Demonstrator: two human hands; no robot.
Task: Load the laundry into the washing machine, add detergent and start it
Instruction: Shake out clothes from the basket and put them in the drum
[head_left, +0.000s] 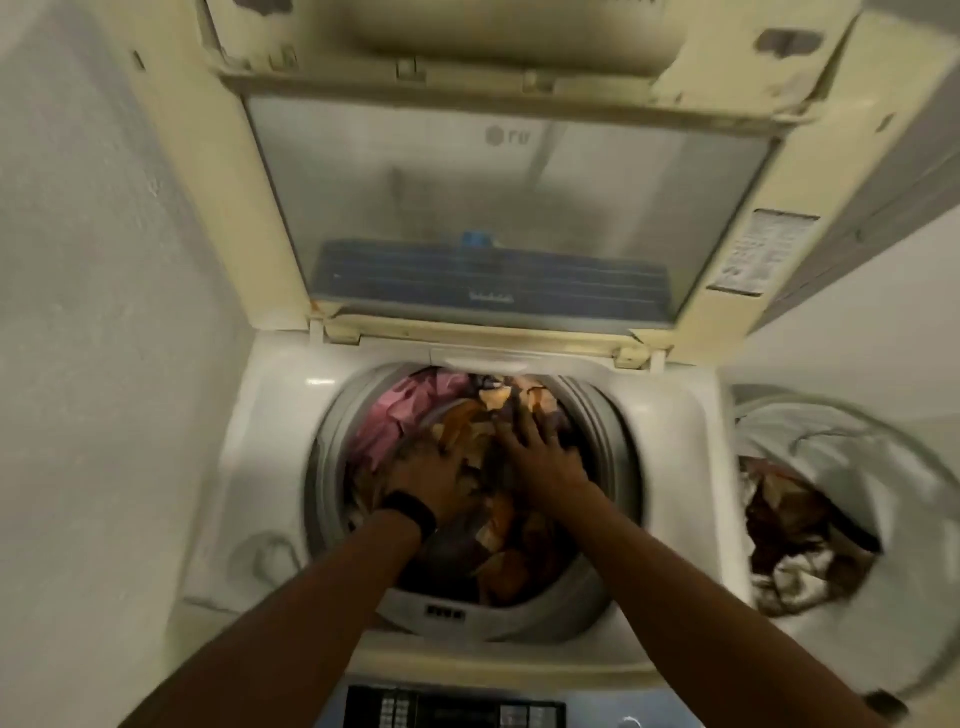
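A white top-loading washing machine (260, 467) stands in front of me with its lid (509, 208) raised upright. Its drum is filled with laundry (493, 540): brown and orange patterned cloth, with a pink piece (400, 415) at the far left. Both my hands are inside the drum, lying on top of the pile. My left hand (431, 483), with a black band on its wrist, rests palm down on the cloth. My right hand (540, 452) is spread flat with its fingers apart. Neither hand visibly grips anything.
A white laundry basket (831, 457) stands to the right of the machine with dark brown cloth (795, 535) in it. The control panel (452, 712) runs along the near edge. A white wall (93, 364) is close on the left.
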